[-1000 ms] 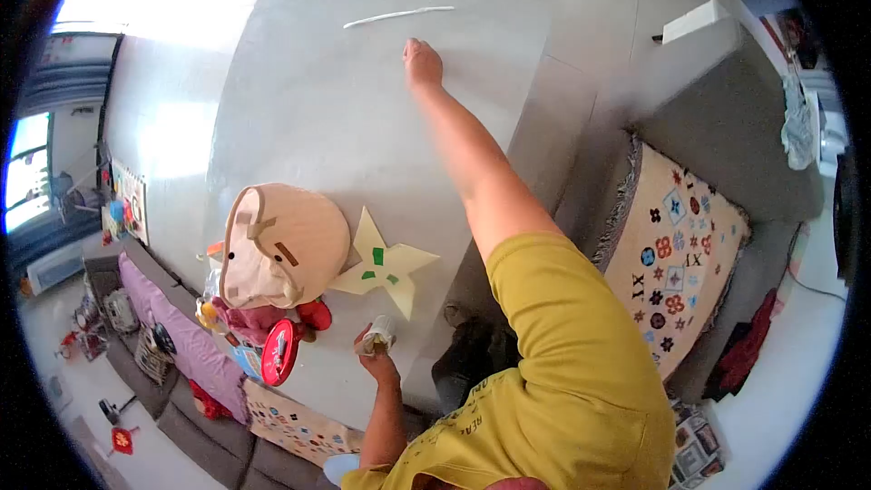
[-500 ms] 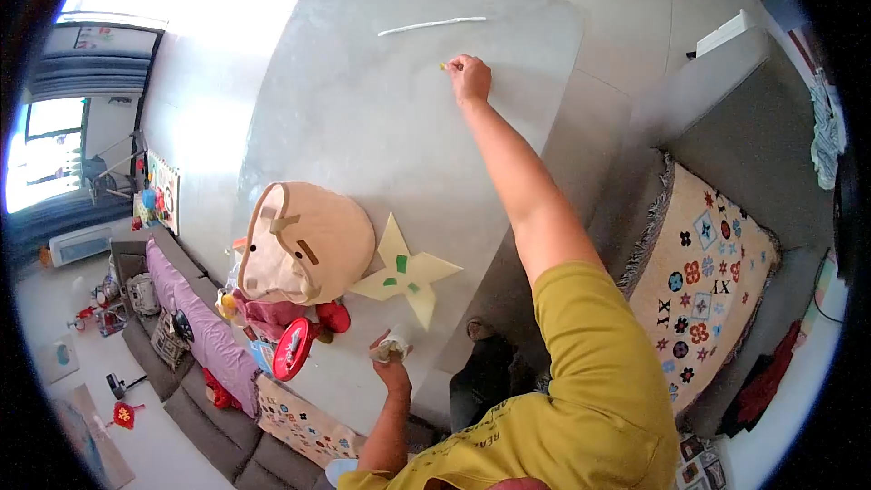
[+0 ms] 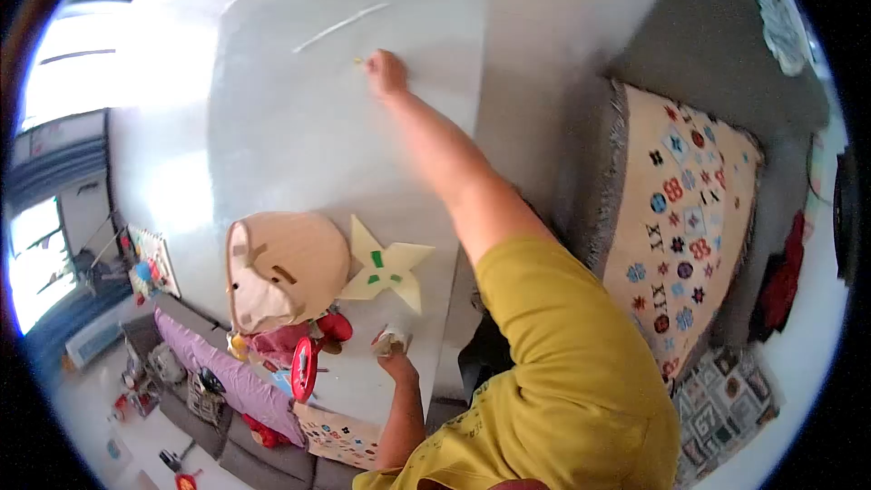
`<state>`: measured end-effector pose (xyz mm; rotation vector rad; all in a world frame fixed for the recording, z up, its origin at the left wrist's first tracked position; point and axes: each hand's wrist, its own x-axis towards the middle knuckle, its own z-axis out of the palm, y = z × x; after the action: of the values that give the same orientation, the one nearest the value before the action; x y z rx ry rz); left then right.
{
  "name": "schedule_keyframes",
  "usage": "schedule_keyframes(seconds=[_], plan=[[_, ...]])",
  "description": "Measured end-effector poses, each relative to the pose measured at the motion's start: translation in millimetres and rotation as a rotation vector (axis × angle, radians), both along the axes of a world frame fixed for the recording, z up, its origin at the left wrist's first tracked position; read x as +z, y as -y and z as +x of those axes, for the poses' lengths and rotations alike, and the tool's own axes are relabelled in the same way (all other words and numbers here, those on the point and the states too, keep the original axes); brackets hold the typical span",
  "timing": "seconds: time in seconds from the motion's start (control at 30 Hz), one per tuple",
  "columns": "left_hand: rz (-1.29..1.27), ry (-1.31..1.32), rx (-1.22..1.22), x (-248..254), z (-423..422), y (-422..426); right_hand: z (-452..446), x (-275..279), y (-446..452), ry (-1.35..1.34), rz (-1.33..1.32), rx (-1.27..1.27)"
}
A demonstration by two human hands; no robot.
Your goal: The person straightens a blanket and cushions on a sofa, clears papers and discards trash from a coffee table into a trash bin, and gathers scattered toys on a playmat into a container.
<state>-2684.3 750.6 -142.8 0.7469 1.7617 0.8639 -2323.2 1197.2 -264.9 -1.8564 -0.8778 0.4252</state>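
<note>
Over the far part of the table, my right hand [image 3: 387, 73] is closed with its fingertips pinched on a small yellow piece [image 3: 359, 62], too small to name. Just beyond lies a thin white strip [image 3: 340, 27]. Near the front edge, my left hand [image 3: 397, 365] is wrapped round a whitish, cup-like container [image 3: 391, 339]; its contents are unclear. A pale yellow paper star [image 3: 363, 238] with several green patches lies beside that hand. To its left a beige fabric basket [image 3: 313, 249] with a face-like front leans over.
The grey table [image 3: 272, 127] stretches away from me. A red round object [image 3: 306, 369] and dark red items [image 3: 335, 331] sit by the basket. A patterned blanket [image 3: 676, 227] covers a sofa on the right; a purple-covered sofa [image 3: 227, 367] stands on the left.
The whole view has turned, so the table and sofas appear shifted. My right hand still pinches the yellow piece, close to the white strip. My left hand keeps hold of the container.
</note>
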Motion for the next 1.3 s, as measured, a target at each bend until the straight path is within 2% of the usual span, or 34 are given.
schedule_keyframes(seconds=[0.03, 0.07, 0.13, 0.2, 0.33, 0.4, 0.53, 0.63, 0.73, 0.8, 0.87, 0.93, 0.97, 1.0, 1.07, 1.2, 1.3], plan=[[0.006, -0.002, 0.000, -1, -2, -1, 2, -3, 7, -0.054, 0.089, -0.046], [0.027, 0.171, 0.137, -14, -15, 5, 6, -5, 10, -0.056, 0.159, -0.057], [0.013, 0.106, 0.112, -2, -4, 0, 13, 12, 23, -0.109, 0.009, -0.091], [0.049, -0.009, 0.063, -2, 3, -2, 19, 21, 24, -0.046, -0.012, -0.051], [0.063, -0.018, 0.051, 4, 9, -4, 13, 37, 18, -0.098, -0.119, -0.018], [0.066, 0.038, 0.067, 23, 25, -16, 8, 32, 7, -0.016, -0.107, -0.008], [0.114, 0.007, 0.018, 14, 17, -11, 2, 28, -11, 0.209, -0.088, -0.036], [0.118, -0.031, 0.016, 4, 9, -4, 0, 28, -16, 0.323, -0.153, 0.061], [0.100, -0.029, 0.024, 8, 14, -8, -3, -7, -34, 0.489, -0.149, 0.165], [0.069, -0.006, 0.020, 16, 19, -12, -6, 19, -26, 0.178, -0.043, 0.081], [0.064, -0.018, 0.020, 10, 14, -11, -9, -1, -29, 0.318, -0.046, 0.142], [0.038, -0.008, 0.021, 8, 9, -8, -10, 11, -8, 0.077, -0.030, 0.154], [0.018, 0.005, 0.028, 11, 8, -9, -18, -1, 5, 0.042, 0.092, 0.065], [0.000, 0.022, 0.037, 11, 9, -9, -20, 1, 27, -0.097, 0.184, 0.048], [-0.086, 0.038, 0.022, 8, -2, -12, -13, 60, 88, -0.861, -0.010, 0.120], [-0.154, 0.038, -0.032, 25, 12, -21, -18, 75, 183, -1.265, 0.128, 0.106], [-0.129, 0.021, -0.083, 40, 18, -23, -10, 69, 264, -1.249, 0.034, 0.136]])
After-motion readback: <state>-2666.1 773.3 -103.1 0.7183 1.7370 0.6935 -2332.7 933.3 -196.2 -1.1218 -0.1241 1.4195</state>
